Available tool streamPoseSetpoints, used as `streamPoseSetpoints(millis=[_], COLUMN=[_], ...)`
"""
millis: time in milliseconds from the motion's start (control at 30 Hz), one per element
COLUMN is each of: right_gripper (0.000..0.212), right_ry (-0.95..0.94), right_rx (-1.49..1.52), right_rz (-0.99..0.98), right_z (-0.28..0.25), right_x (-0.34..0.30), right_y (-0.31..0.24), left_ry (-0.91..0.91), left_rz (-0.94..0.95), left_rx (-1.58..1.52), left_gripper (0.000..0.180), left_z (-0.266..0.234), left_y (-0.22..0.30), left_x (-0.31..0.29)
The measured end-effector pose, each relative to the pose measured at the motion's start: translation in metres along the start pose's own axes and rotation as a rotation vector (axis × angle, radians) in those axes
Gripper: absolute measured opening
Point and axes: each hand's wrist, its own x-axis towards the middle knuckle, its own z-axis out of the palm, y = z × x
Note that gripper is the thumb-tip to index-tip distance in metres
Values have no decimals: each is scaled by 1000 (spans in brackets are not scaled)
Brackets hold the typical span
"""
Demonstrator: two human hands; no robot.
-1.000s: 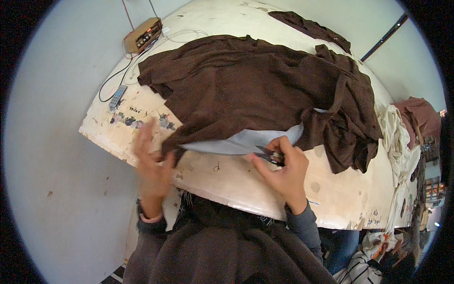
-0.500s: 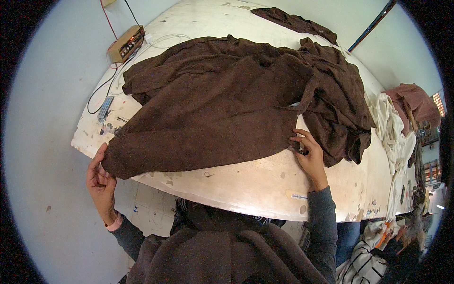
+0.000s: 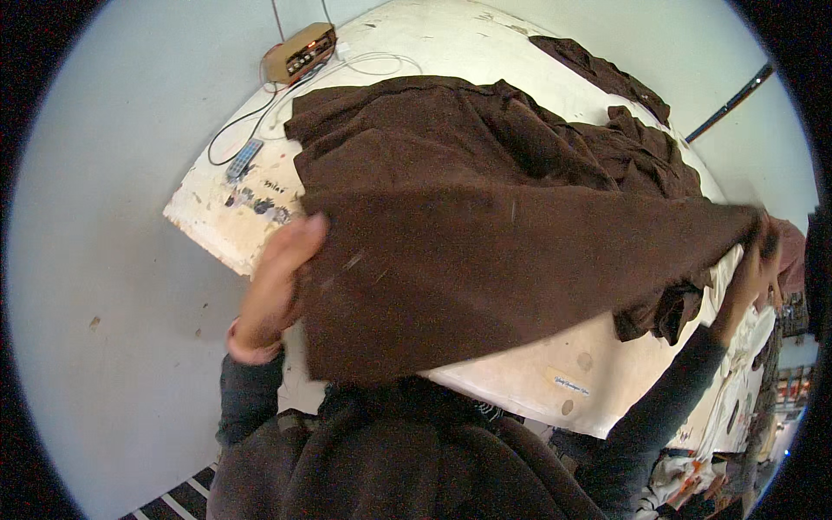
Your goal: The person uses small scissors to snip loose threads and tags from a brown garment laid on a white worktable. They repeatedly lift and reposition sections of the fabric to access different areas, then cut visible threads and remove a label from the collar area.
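A large dark brown cloth [image 3: 485,260] stretches across the near side of the table, its front edge hanging toward my body. My left hand [image 3: 282,282] is closed on its left edge, thumb on top and the other fingers hidden or blurred. Far out to the right, my right hand [image 3: 756,260] grips the cloth's drawn-out corner; motion smears its fingers. Between the hands the cloth is pulled into a long wedge, narrowing to the right. More rumpled brown cloth [image 3: 650,156] lies behind it, and whether it is all one piece I cannot tell.
A pale, stained table [image 3: 208,212] carries everything. On its far left are a tan control box [image 3: 299,54] with cables and a grey remote [image 3: 244,160]. Another brown piece [image 3: 602,74] lies at the back edge. White cloth [image 3: 724,412] is at the right. A wall [image 3: 104,260] stands at left.
My right hand has swung far right, pulling the cloth's corner with it. The cloth's near part has lifted and spread toward me. The view has shifted, and my left hand still holds the left edge.
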Motion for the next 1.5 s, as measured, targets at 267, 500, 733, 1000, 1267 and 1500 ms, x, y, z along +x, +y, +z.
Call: streamPoseSetpoints(millis=[267,500,733,1000,1267,1500], right_gripper=[29,22,27,20,21,16], right_ry=[-448,-815,-787,-645,-839,-775], right_rx=[193,669,749,804,631,550], right_rz=[142,194,114,539,411,242], right_z=[118,116,126,105,100,100], right_x=[-66,-162,-183,-179,-203,-201], right_y=[-187,-302,-322,-322,-327,-331], left_ry=[-278,-209,-191,-218,-183,-148], left_rz=[-278,-316,-348,-290,-296,-305], left_rx=[-559,-547,-421,-499,-378,-356], left_gripper=[16,14,16,12,14,13], left_z=[26,38,51,35,47,46], left_y=[-56,-55,-52,-70,-62,-64], left_x=[18,9,0,1,-4,-8])
